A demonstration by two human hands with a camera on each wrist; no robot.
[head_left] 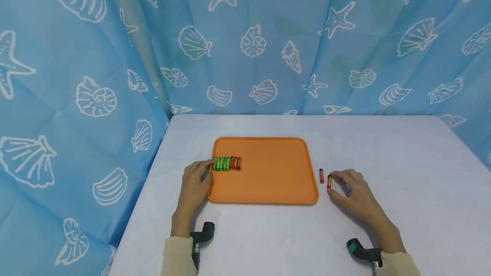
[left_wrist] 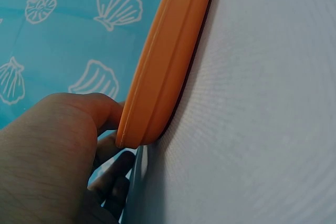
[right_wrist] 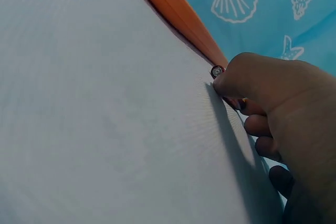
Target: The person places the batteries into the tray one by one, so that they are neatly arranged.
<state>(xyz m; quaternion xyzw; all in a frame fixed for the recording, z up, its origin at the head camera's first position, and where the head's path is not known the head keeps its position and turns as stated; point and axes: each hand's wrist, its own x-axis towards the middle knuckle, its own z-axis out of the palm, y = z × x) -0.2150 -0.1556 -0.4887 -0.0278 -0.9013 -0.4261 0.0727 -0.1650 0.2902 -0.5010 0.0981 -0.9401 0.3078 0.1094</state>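
Observation:
In the head view my left hand (head_left: 194,184) grips the left rim of the orange tray (head_left: 276,178), its index fingertip close to the outermost green battery. Inside the tray, a row of several green batteries (head_left: 221,164) runs into 3 red batteries (head_left: 235,163), all side by side. To the right of the tray, thumb and index finger of my right hand (head_left: 356,193) pinch a red battery (head_left: 329,182) at its two ends. One more red battery (head_left: 321,176) lies on the table between that hand and the tray. In the right wrist view the thumb partly hides the pinched battery.
A white cloth (head_left: 268,237) covers the table. Blue curtains (head_left: 245,76) with white shell prints hang behind it and along its left side. Each wrist wears a black camera mount (head_left: 203,233).

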